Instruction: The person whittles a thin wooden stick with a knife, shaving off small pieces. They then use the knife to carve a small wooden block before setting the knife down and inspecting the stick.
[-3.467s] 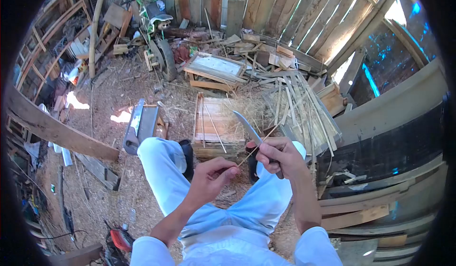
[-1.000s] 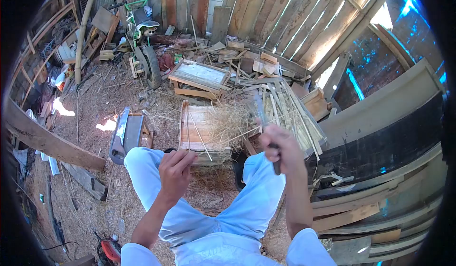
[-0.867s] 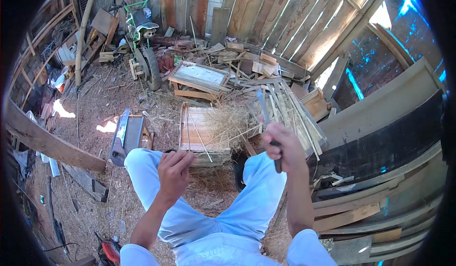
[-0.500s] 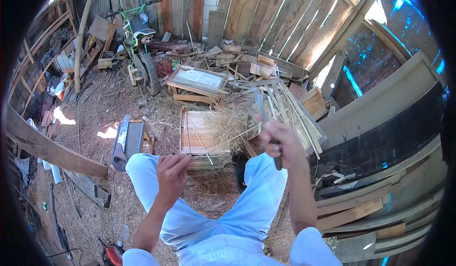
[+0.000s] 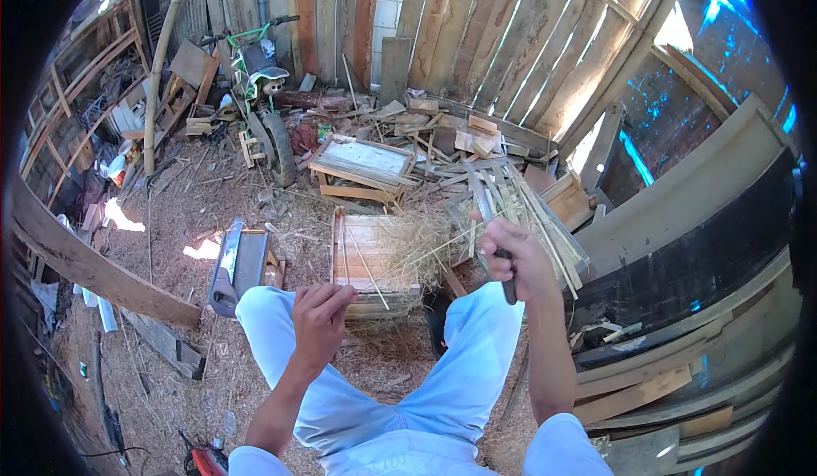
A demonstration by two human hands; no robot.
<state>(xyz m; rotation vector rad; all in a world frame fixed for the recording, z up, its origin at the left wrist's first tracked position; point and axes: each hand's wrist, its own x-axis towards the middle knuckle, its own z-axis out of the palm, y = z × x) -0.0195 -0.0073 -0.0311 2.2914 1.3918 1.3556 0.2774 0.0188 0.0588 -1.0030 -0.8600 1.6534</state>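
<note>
My right hand (image 5: 517, 259) is closed around the dark handle of a knife (image 5: 485, 206), its blade pointing up and away from me. My left hand (image 5: 320, 316) pinches one end of a thin bamboo strip (image 5: 407, 262) above my left knee. The strip runs up to the right toward the knife hand. Both hands are raised over my lap; I am seated in light blue trousers. Just past my knees lies a low wooden crate (image 5: 372, 255) with a heap of straw-like shavings (image 5: 423, 236) on its right side.
A bundle of split bamboo slats (image 5: 532, 216) lies right of the crate. A grey power tool (image 5: 236, 265) rests on the sawdust floor at left. Behind are a framed panel (image 5: 362, 163), scrap wood, a small motorbike (image 5: 264, 93) and a plank wall. Dark boards stack at right.
My hands have moved apart since 3.5 s ago: the left hand drew the strip down and left, the knife hand went up and right. Over the last second little has shifted.
</note>
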